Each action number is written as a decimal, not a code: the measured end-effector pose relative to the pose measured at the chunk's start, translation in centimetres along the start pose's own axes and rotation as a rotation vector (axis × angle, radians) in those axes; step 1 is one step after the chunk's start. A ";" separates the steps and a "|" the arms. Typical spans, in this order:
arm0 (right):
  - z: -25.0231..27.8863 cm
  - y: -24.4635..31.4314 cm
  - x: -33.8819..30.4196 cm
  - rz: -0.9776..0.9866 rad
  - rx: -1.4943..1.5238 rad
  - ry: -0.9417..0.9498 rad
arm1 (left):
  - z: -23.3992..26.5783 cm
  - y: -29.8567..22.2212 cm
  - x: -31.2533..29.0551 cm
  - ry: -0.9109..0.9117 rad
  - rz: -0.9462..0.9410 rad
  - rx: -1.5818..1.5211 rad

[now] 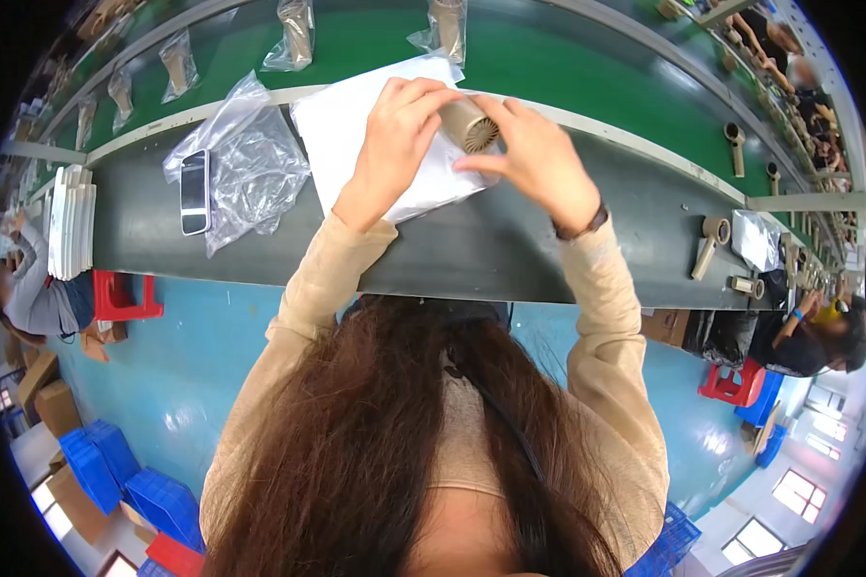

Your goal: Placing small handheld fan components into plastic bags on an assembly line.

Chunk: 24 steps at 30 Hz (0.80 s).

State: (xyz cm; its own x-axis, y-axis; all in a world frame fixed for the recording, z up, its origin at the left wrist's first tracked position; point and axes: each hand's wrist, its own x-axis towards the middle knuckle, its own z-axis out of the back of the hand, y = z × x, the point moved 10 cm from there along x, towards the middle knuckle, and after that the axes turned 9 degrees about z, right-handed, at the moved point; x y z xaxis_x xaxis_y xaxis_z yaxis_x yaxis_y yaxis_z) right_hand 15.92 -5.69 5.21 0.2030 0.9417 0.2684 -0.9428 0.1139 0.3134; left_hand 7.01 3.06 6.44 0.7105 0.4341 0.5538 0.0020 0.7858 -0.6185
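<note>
The left hand (394, 144) had its fingertips against the near left side of one tan cylinder (464, 123); whether they pinched it could not be told, as the fingers masked the contact. The right hand (537, 159) was spread wide about the cylinder's finned end, thumb well apart from forefinger. The cylinder was between the hands, over one white sheet (332, 125), partly hidden by the left hand; its far end was also covered. Left of the sheet was crumpled clear plastic (260, 168), its number of bags unclear, with one phone (195, 192) at its outer edge. Beyond the sheet, the green belt (568, 58) bore five bagged tan parts (296, 37), the one nearest the sheet cut off by the view's upper rim. Right of the sheet, four bare tan parts (710, 245) could be counted; farther ones were too small. Two red stools (125, 306) flanked the sheet, one on each side, farther out.
</note>
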 end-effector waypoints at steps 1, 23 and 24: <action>0.5 0.0 0.6 0.069 -0.053 0.002 | -0.2 0.5 0.1 -0.015 0.007 0.003; -2.2 -0.7 1.8 0.256 0.491 0.037 | -2.2 7.7 0.4 0.147 0.424 -0.330; -2.6 0.4 1.4 0.343 0.296 0.044 | -2.5 7.8 0.2 0.150 0.427 -0.330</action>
State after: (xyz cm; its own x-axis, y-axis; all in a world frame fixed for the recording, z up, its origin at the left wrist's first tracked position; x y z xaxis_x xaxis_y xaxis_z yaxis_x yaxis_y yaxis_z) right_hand 15.16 -3.49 3.38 -0.1251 0.9226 0.3650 -0.8361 -0.2961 0.4618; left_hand 8.96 8.21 0.32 0.7889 0.5971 0.1451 -0.1050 0.3636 -0.9256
